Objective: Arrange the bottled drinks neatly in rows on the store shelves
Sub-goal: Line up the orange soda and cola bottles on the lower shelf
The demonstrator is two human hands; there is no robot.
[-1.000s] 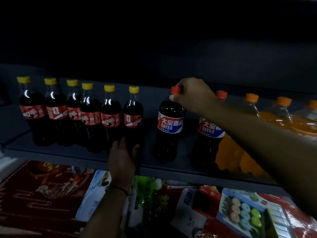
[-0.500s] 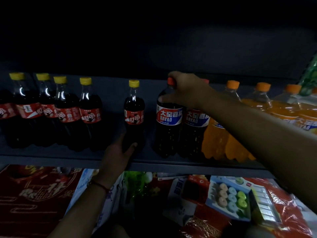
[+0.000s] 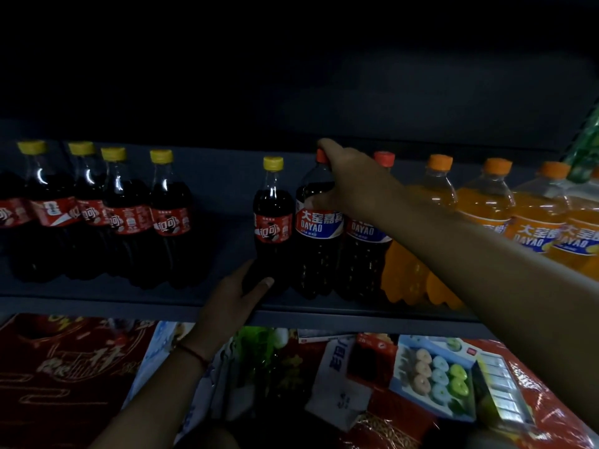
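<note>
On the dark shelf (image 3: 97,301) stands a small yellow-capped cola bottle (image 3: 273,205), apart from a row of several like bottles (image 3: 129,202) to its left. My left hand (image 3: 234,298) grips this bottle at its base. Touching its right side is a large red-capped DAYAO cola bottle (image 3: 319,228); my right hand (image 3: 348,181) grips its neck and shoulder from above. A second large DAYAO cola bottle (image 3: 368,254) stands just behind my right forearm. Orange-capped orange soda bottles (image 3: 489,196) fill the shelf to the right.
A gap of bare shelf (image 3: 223,254) lies between the cola row and the held small bottle. Below the shelf are red packages (image 3: 64,367), a blue tray of coloured sweets (image 3: 434,374) and paper-wrapped goods. A green bottle (image 3: 586,150) shows at the far right edge.
The small cola bottle in my left hand has slid right, up against the large DAYAO bottle. My right hand has kept hold of that bottle, which now stands close to the second DAYAO bottle.
</note>
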